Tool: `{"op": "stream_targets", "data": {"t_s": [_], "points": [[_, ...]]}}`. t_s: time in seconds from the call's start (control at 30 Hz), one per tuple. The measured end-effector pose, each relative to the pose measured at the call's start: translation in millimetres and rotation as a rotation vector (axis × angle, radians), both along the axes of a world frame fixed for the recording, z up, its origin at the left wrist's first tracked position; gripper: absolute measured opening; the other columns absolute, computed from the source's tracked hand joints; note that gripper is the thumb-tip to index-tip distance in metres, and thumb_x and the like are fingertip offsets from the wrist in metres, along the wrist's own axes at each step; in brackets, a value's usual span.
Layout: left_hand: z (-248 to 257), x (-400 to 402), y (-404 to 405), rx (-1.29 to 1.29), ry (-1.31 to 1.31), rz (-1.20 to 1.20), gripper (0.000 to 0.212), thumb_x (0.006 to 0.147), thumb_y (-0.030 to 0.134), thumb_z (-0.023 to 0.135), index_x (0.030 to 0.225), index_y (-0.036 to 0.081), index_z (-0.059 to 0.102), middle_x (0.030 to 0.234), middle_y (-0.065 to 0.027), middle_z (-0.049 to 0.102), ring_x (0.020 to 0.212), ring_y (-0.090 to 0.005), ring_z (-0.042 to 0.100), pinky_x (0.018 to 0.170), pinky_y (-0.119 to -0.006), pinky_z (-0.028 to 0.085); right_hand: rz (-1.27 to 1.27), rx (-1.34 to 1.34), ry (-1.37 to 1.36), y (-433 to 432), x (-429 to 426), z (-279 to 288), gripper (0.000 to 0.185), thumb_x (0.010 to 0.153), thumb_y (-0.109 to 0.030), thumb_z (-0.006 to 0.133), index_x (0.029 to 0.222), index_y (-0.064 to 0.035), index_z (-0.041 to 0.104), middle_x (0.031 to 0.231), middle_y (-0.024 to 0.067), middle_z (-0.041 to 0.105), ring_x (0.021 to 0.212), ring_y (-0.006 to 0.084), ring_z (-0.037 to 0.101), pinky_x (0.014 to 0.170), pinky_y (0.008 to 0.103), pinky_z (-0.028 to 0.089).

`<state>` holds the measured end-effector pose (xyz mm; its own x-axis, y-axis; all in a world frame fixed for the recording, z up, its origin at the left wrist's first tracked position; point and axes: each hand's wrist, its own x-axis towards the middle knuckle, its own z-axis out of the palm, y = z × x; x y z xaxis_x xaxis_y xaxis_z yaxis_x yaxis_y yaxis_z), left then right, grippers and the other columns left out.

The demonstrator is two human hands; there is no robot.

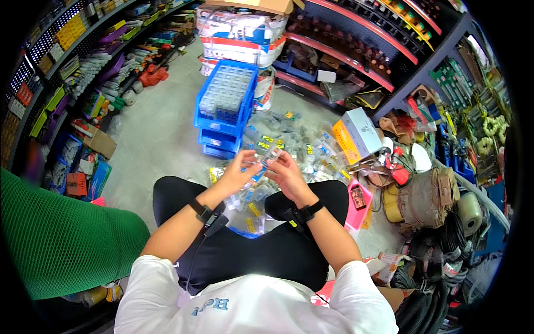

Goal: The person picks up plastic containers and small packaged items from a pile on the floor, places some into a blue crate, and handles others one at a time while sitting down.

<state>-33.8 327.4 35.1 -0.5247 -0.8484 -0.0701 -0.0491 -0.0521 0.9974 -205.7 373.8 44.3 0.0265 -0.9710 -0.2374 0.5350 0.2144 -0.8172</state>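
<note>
My left hand (242,170) and my right hand (287,173) are raised over the floor between my knees, both holding a small clear plastic package (263,167) with a blue part at its lower end. What the package contains is too small to tell. Beneath and beyond my hands lies a loose heap of clear plastic packages (309,148), several with yellow or blue labels. Stacked blue plastic bins (221,124) stand beyond my left hand. The top bin holds rows of clear plastic pieces (228,89).
An orange and white cardboard box (358,135) stands right of the heap. A pink tray (353,215) with a phone (358,197) lies by my right knee. A green mesh roll (71,238) is at left. Stocked shelves (62,62) line the floor. A wrapped bundle (421,200) stands at right.
</note>
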Motion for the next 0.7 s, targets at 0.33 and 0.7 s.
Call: {"op": "stream_targets", "data": {"t_s": [0.33,0.7], "points": [[16.7,26.6,-3.5,0.027,-0.108,-0.108,0.029,0.090,0.025,0.055,0.107,0.002,0.058,0.095,-0.0036,0.061,0.086,-0.0099,0.056,0.071,-0.024,0.046,0.188,-0.001,0.136,-0.4,-1.7,0.1,0.036,0.089,-0.013,0.052,0.122,-0.0081,0.039,0.096,0.0110,0.059,0.084,0.0232,0.064,0.078,0.0372,0.051],[22.8,28.3,-5.1,-0.316,-0.302,-0.133,0.036,0.074,0.024,0.072,0.096,-0.003,0.060,0.094,-0.0130,0.061,0.088,-0.0186,0.058,0.076,-0.031,0.046,0.281,0.012,0.080,-2.1,2.9,-25.1,0.031,0.092,-0.013,0.041,0.120,-0.0003,0.040,0.093,0.0128,0.058,0.079,0.0190,0.063,0.073,0.0313,0.051]]}}
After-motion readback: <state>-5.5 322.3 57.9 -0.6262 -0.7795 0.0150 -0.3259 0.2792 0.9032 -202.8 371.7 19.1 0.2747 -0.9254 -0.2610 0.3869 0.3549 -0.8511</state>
